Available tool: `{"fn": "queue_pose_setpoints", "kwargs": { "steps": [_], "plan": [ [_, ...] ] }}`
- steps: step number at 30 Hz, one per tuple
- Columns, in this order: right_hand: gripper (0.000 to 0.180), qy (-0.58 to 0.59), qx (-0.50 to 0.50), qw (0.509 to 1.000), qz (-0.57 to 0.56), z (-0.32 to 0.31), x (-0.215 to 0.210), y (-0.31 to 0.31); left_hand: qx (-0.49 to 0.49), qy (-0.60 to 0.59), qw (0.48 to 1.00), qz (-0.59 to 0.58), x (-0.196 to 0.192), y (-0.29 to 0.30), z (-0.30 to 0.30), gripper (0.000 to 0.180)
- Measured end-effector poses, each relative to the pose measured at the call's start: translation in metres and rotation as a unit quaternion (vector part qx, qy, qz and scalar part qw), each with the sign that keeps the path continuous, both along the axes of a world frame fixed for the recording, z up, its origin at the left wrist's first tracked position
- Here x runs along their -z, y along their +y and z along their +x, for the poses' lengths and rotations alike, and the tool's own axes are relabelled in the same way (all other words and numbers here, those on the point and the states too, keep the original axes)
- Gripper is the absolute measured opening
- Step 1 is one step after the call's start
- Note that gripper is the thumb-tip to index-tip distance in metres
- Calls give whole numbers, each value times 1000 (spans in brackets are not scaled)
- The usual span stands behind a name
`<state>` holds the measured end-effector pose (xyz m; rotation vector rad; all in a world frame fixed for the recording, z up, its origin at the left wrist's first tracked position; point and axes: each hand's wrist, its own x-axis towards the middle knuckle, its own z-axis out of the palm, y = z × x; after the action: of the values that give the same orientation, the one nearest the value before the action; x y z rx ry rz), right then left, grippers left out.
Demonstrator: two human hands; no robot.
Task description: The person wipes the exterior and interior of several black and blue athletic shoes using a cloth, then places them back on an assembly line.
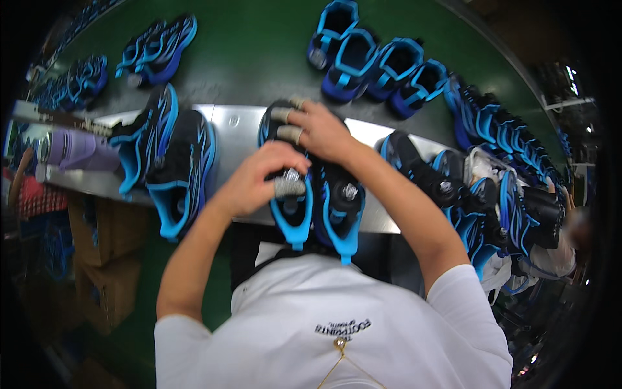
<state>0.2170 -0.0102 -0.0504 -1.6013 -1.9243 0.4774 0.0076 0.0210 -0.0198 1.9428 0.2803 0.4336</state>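
As hands touch shoe, lettered shirt

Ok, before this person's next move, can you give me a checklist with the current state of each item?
1. Left hand at the left shoe of the front pair: ok.
2. Right hand near that shoe's toe end: ok.
3. Finger covers worn on both hands: ok.
4. Right shoe alongside, heel toward the person: ok.
5. Both heels within the metal strip: not ok; in this view they reach past its near edge.
6. Left shoe's lacing finished: cannot tell; the hands hide much of it.
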Motion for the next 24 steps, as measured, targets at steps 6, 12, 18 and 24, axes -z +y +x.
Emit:
{"fn": "queue_pose_setpoints", "kwargs": {
  "steps": [6, 12, 18, 24],
  "plan": [
    [48, -149, 223, 963, -22, 62, -82, -9, -171, 77, 980, 67, -48, -103, -32, 47],
    [59, -290, 312, 904, 33, 78, -3, 46, 50, 329, 921, 202, -39, -108, 37, 49],
    [45, -216, 283, 932, -60, 135, -16, 18, -13, 110, 966, 235, -63, -29, 33, 36],
    [48, -225, 304, 923, -71, 197, -28, -11, -113, 219, 891, 382, -62, 137, 43, 39]
  ]
}}
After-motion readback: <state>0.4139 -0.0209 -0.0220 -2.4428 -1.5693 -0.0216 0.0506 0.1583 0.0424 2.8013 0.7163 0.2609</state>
